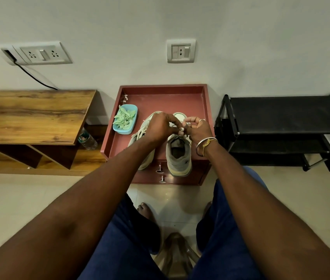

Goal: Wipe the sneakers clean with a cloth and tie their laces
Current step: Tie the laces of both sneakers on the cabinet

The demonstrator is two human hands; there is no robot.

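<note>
Pinching laces [182, 129]: two hands [160, 126] [197, 129], two sneakers [139, 136] [178, 153].

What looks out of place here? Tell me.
The right sneaker and left sneaker overhang the red cabinet at its front edge, so they might slip. A plastic bottle sits tilted beside the wooden shelf unit. Nothing looks spilled or damaged.

Soft, even indoor light, moderately bright, with weak shadows. A pale glare patch sits on the floor [166, 196] just in front of the bench [161, 87]. The left hand [158, 126] and right hand [198, 130] above it look sharp; straight lines far from it bow.
</note>
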